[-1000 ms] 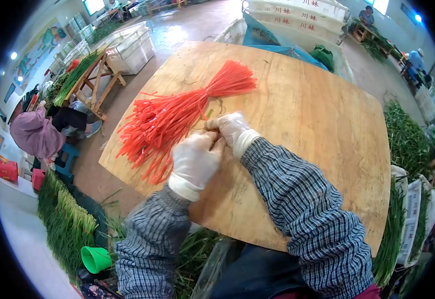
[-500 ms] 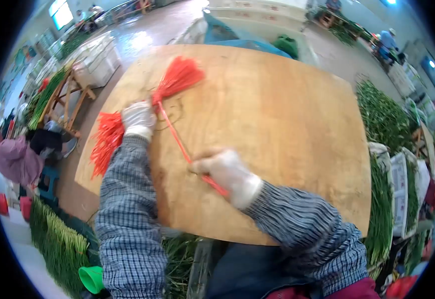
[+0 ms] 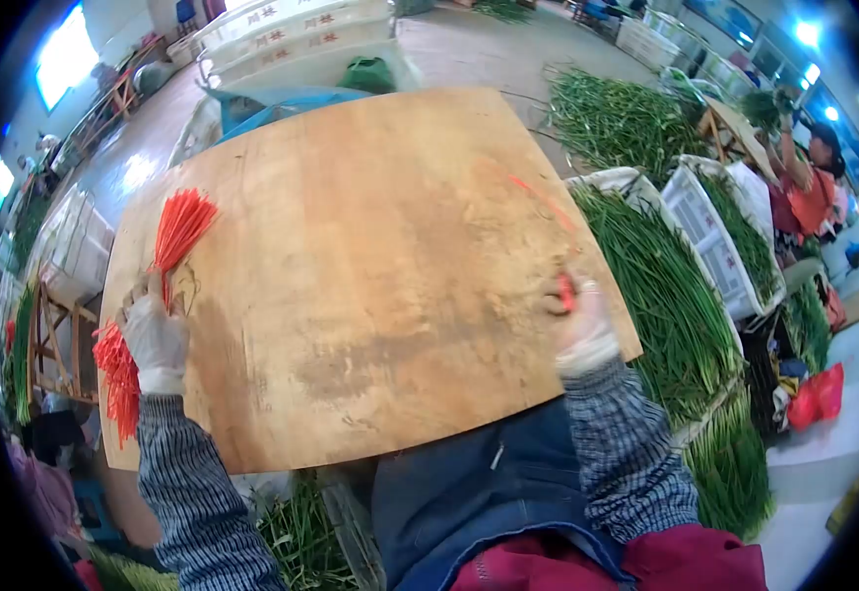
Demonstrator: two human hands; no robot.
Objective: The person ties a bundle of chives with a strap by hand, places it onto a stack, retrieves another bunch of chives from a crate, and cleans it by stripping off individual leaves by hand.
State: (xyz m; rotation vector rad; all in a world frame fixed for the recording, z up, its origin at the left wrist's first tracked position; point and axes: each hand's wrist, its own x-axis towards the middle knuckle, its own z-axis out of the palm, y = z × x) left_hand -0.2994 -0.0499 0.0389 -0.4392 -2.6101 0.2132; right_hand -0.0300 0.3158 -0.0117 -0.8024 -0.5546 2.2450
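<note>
A bundle of red plastic strips (image 3: 181,229) lies at the left side of the wooden board (image 3: 351,256). My left hand (image 3: 156,340), in a white glove, is closed around the middle of the bundle, whose ends fan out above and below it. Over the right edge of the board, my right hand (image 3: 583,320), gloved and blurred, is closed on a red strip (image 3: 545,205). The strip trails up and to the left from the fingers, smeared by motion.
Long green stalks (image 3: 661,295) fill a container just right of the board, beside a white crate (image 3: 710,236). More stalks (image 3: 627,118) lie on the floor beyond. White crates (image 3: 297,39) stand behind the board. A person in orange (image 3: 812,202) is at the far right.
The view has swung right. My right hand has moved away to the board's right side with a strip now apart from the bundle. My left hand still holds the bundle.
</note>
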